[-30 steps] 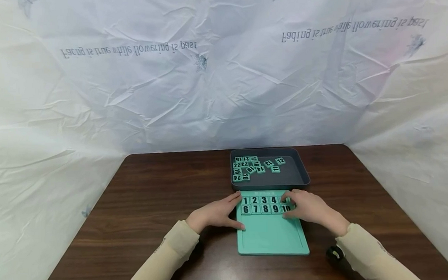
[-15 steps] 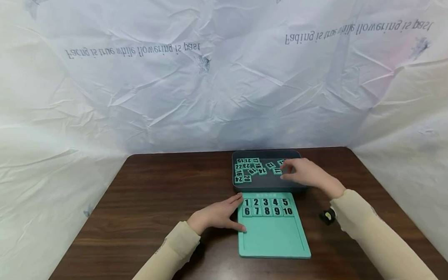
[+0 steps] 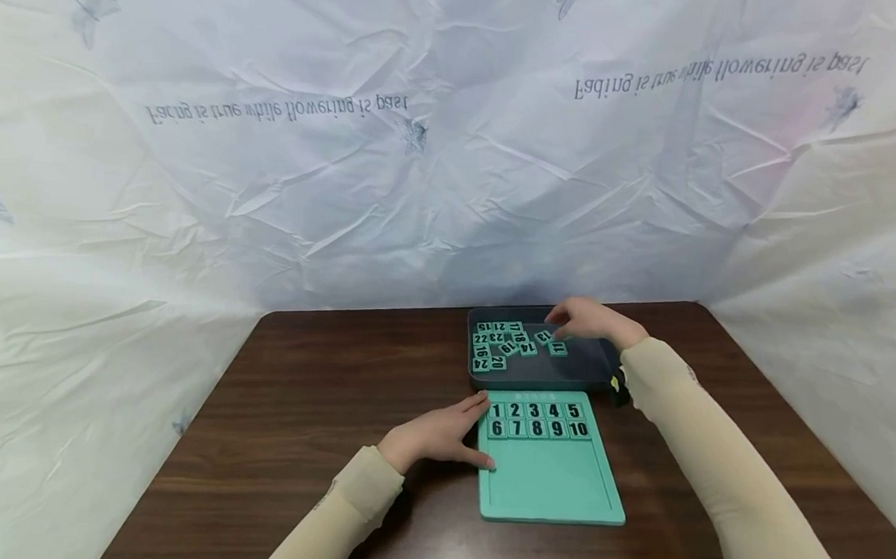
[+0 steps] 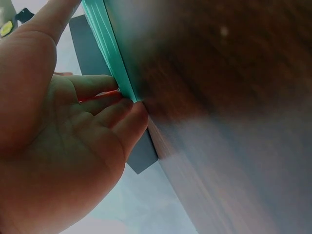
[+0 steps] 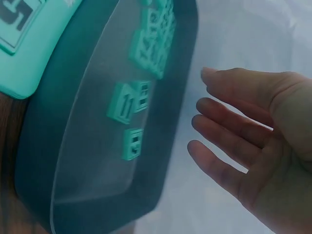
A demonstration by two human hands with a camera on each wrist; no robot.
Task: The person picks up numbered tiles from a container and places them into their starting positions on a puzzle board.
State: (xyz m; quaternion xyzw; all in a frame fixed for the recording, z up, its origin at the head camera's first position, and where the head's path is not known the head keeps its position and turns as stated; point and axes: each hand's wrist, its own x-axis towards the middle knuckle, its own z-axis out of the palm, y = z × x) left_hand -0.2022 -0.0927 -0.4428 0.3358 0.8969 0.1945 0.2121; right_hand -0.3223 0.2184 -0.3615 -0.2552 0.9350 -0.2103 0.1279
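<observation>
- Left side first: the left hand [image 3: 437,436] lies along the left edge of the teal board [image 3: 551,488], fingertips touching towards the far corner, thumb nearer, digits stretched out rather than curled round it.
- And the board itself, flat on the dark wooden table [image 3: 315,390], shows two neat rows at its far end: number tiles [image 3: 537,428] 1 to 5, then 6 to 10, black on teal, all upright.
- Just beyond it sits the grey tray [image 3: 590,365], a jumbled tile cluster [image 3: 496,337] filling its left part, numbers turned sideways and upside down.
- Moving right, tile 13 [image 3: 543,337] and tile 11 [image 3: 558,348] lie tilted side by side, right by the fingertips.
- Here's the right hand [image 3: 589,321], above the tray's far right, fingers loosely parted and slightly bent, forearm slanting in from the near right.
</observation>
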